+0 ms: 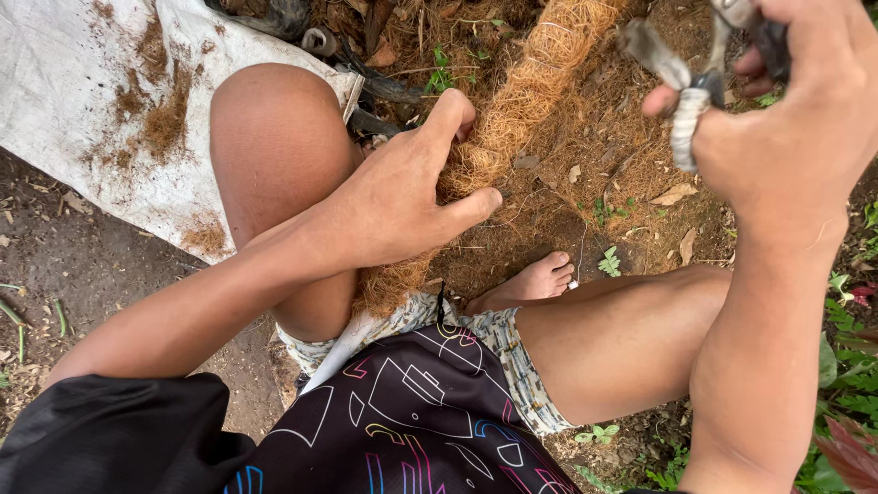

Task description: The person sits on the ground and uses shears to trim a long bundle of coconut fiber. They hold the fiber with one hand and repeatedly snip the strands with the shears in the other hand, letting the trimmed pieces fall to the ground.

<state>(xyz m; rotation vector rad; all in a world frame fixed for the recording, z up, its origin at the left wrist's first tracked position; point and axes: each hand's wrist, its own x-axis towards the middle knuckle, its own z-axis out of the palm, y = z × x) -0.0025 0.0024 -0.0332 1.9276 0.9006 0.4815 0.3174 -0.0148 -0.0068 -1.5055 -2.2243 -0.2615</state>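
My left hand presses on a long roll of brown coconut fibre that runs from my lap up toward the top of the view. Thumb and fingers clamp the roll near its lower part. My right hand is raised at the upper right, closed around the handles of a pair of metal shears, one handle wrapped in grey tape. The blades point left, above the fibre and apart from it. My bare knees and one foot frame the roll on the ground.
A white woven sack dusted with brown fibre lies at the upper left. Loose fibre, dry leaves and soil cover the ground under the roll. Green plants grow at the right edge.
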